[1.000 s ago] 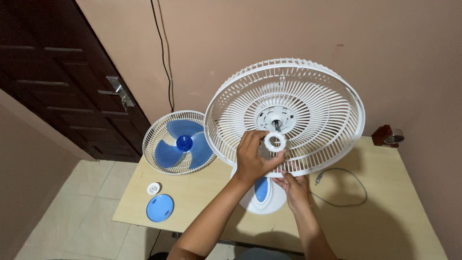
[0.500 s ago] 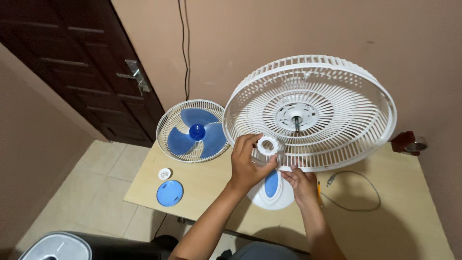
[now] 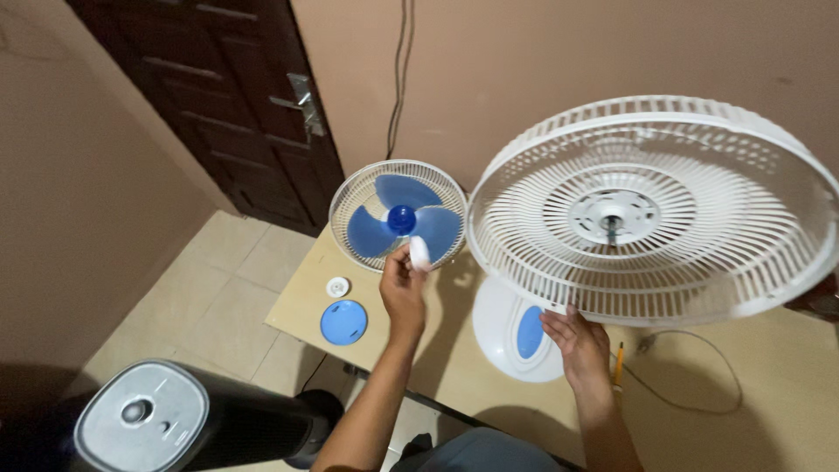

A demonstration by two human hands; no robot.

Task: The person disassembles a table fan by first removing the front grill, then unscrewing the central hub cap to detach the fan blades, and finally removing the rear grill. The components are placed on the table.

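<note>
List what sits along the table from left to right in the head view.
Small white cap and blue disc → front grille with blue blades → left hand holding a white ring nut → fan base → right hand → pencil → grey cable.

White plastic ring nut (image 3: 419,253), seen edge-on, pinched in left hand's fingertips, lifted above the table in front of the small grille. Large white fan guard (image 3: 651,205), round, ribbed, tilted face-up, bare shaft at centre, right hand under its lower rim.
</note>
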